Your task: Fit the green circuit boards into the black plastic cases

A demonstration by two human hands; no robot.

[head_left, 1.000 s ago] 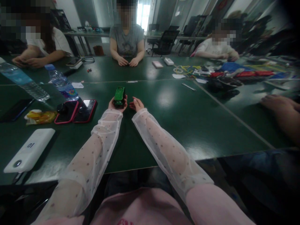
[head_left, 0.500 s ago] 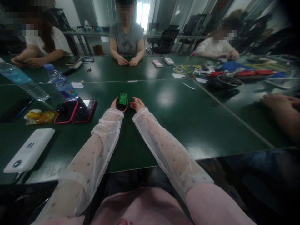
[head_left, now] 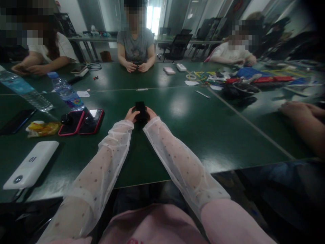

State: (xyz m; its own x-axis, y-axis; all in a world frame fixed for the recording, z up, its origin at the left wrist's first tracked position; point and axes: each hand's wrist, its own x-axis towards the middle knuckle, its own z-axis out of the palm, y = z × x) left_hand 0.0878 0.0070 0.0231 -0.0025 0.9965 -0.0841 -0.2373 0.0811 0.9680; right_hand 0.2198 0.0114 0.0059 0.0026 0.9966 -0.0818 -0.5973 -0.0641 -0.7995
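Observation:
A small dark phone (head_left: pixel 140 107) is held between both hands over the middle of the near table, and its face looks black. My left hand (head_left: pixel 132 114) is closed around its left edge, with the thumb toward the front. Against the right edge lies my right hand (head_left: pixel 151 114), its fingers curled around the side and partly hidden behind the phone. Sheer white dotted sleeves cover both forearms.
Left of my arms lie two red-rimmed phones (head_left: pixel 91 121), a yellow packet (head_left: pixel 44 128), a white power bank (head_left: pixel 31 165) and water bottles (head_left: pixel 66 91). Cables and tools (head_left: pixel 243 79) are heaped at the right. Several people sit around the green table (head_left: pixel 193 135).
The phone's green lit screen has turned black. My right hand, earlier apart with loose fingers, now holds the phone's right side. The phone has shifted slightly right.

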